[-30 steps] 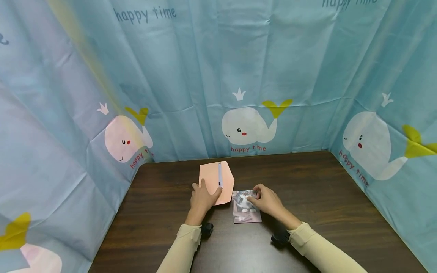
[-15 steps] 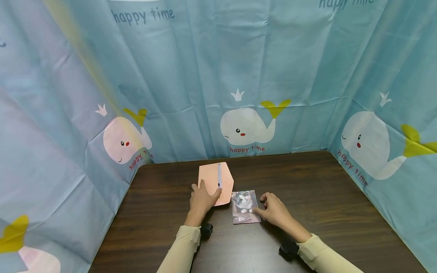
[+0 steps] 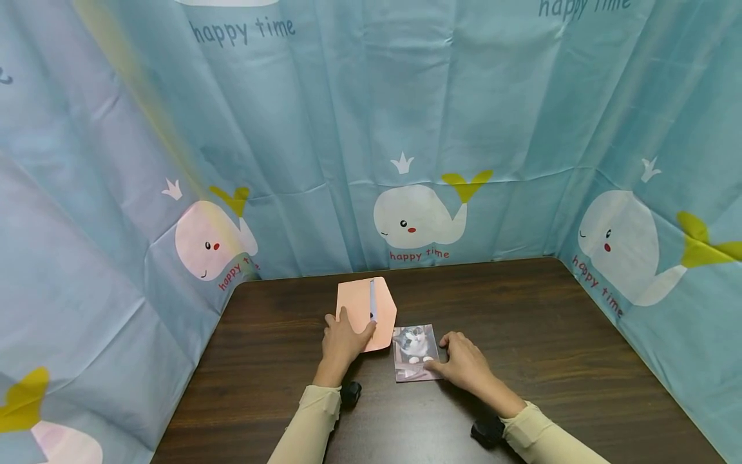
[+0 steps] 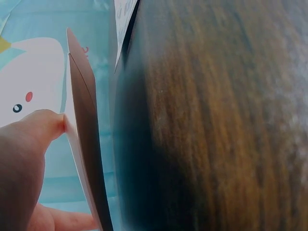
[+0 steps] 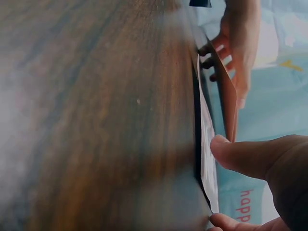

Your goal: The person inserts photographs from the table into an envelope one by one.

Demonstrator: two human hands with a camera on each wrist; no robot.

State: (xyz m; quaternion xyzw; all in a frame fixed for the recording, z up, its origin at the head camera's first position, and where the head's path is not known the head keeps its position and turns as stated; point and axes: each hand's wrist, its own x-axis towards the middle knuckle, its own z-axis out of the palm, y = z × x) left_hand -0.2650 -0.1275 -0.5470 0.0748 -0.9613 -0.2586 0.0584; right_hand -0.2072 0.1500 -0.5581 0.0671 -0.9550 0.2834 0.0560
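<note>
My left hand point(image 3: 342, 341) pinches the lower part of a peach-coloured paper envelope point(image 3: 355, 296), thumb on its upper face and fingers under it. A pale blue strip point(image 3: 373, 299) runs down the envelope, which is pointed on its right side. In the left wrist view the envelope point(image 4: 84, 125) stands off the tabletop. To its right lies a square card with a kitten photo point(image 3: 414, 341). My right hand point(image 3: 464, 364) is at the card's lower right, its thumb over the photo and the forefinger just beyond the right edge. In the right wrist view the thumb reaches the card's face point(image 5: 207, 134).
Both things are on a dark wood-grain table point(image 3: 522, 309). Light blue curtains with printed whales point(image 3: 420, 216) enclose its back and sides. A black wrist camera point(image 3: 487, 432) sits below my right wrist and another point(image 3: 350, 393) below my left.
My right hand has drawn back from the top of the photo card to its right side, then slightly left so the thumb overlaps its lower right. The left hand and envelope have stayed put.
</note>
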